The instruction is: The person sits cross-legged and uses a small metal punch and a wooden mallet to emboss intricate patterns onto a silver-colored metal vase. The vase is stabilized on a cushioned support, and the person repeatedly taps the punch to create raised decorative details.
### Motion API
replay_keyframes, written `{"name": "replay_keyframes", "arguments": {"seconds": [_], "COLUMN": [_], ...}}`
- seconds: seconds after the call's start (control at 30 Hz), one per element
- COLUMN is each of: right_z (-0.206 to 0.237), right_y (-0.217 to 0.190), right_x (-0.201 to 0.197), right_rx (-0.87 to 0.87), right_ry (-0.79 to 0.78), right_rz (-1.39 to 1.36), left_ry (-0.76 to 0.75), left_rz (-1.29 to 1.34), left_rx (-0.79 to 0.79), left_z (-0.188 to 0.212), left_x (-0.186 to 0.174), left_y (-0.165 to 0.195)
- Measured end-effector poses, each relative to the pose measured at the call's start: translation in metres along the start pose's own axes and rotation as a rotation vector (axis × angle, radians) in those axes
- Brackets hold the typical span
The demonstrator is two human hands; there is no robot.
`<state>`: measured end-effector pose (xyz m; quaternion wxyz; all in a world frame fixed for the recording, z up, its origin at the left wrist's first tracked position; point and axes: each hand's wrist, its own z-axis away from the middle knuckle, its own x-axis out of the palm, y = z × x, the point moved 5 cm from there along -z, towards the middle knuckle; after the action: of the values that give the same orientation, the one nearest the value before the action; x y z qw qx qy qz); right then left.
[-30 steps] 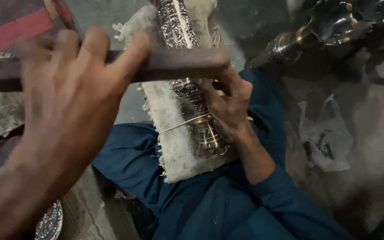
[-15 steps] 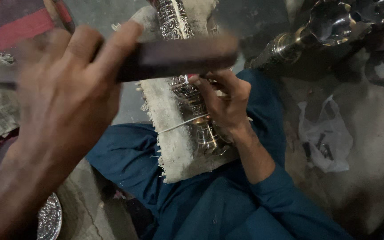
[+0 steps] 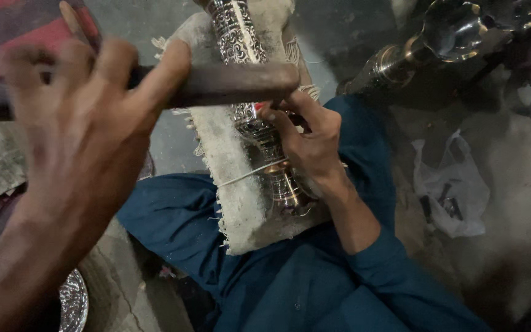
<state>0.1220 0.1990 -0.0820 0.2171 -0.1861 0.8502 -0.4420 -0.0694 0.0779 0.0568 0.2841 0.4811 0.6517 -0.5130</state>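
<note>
- Close up, the left hand point(image 3: 87, 141) fills the near left of the view, blurred, its fingers wrapped over a dark, blunt-ended bar-shaped hammer point(image 3: 228, 85) that runs level across the picture.
- Hammer: dark brown, dull surface, its rounded right end just above the right hand; its left end disappears behind the left palm.
- Right hand point(image 3: 311, 144) is closed, fingertips pinched on a small tool whose red tip point(image 3: 259, 107) shows at the thumb; the rest of that tool is hidden in the grip.
- Workpiece: a long silver-coloured embossed metal tube point(image 3: 241, 43), covered in raised scroll pattern along its upper stretch, with smoother turned rings and a warmer, brassy band low down near the wrist.
- Tube lies lengthwise, from the top edge down toward the lap, on a frayed off-white woven cloth pad point(image 3: 232, 197).
- Right hand rests against the tube's middle, tool tip touching the patterned surface; the hammer crosses in front of the tube just above that spot.
- Thin pale cord point(image 3: 247, 175) crosses the pad and meets the tube below the right hand.
- Pad sits on the person's lap, on teal-blue cloth trousers point(image 3: 173, 215); matching sleeve on the right forearm.
- Upper right, well apart: another polished silver turned metal piece point(image 3: 425, 43) on the grey floor.
- Right of the forearm: crumpled white plastic bag point(image 3: 456, 190) with small dark bits on it.
- Lower left edge: part of an embossed silver round plate point(image 3: 74, 302).
</note>
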Motion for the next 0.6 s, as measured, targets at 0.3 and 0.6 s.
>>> {"name": "replay_keyframes", "arguments": {"seconds": [0.3, 0.6], "right_z": [0.006, 0.009], "right_y": [0.001, 0.002], "right_x": [0.000, 0.004], "right_rx": [0.156, 0.068], "right_ry": [0.092, 0.098], "right_rz": [-0.139, -0.175], "left_ry": [-0.106, -0.072], "left_rz": [0.064, -0.304], "left_rx": [-0.076, 0.094], "left_z": [-0.017, -0.018], "left_x": [-0.009, -0.026], "left_y": [0.003, 0.013]}}
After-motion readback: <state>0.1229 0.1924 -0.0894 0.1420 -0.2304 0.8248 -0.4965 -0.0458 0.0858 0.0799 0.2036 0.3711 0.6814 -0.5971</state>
